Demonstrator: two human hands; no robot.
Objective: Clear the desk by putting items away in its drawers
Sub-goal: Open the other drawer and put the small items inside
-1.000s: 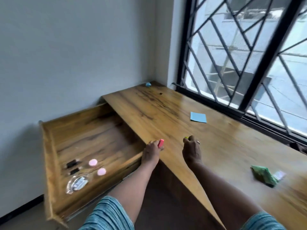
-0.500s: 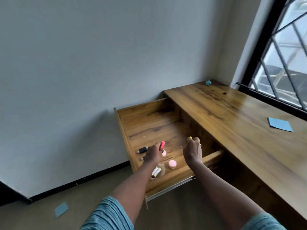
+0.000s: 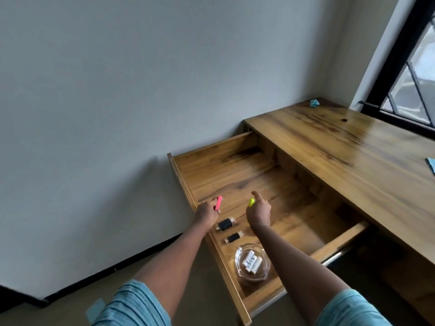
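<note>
The wooden desk's drawer (image 3: 186,184) stands pulled wide open to the left of the desk top (image 3: 353,161). Over the drawer's left part, my left hand (image 3: 208,211) holds a small pink item (image 3: 218,203) that sticks up from its fingers. Beside it my right hand (image 3: 259,210) pinches a small yellow-green item (image 3: 251,202), forefinger stretched out. Below the hands, on the drawer floor, lie two small black items (image 3: 226,224) (image 3: 233,237) and a glass dish (image 3: 252,262) with white tubes in it.
On the desk top a crumpled blue scrap (image 3: 314,102) lies in the far corner and a blue sticky note (image 3: 431,164) shows at the right edge. A barred window (image 3: 412,90) runs behind the desk. A blue paper (image 3: 95,309) lies on the floor by the wall.
Both hands carried the pink and yellow-green items from the desk edge to over the open drawer. My view swung left, and the two pink round items are hidden now.
</note>
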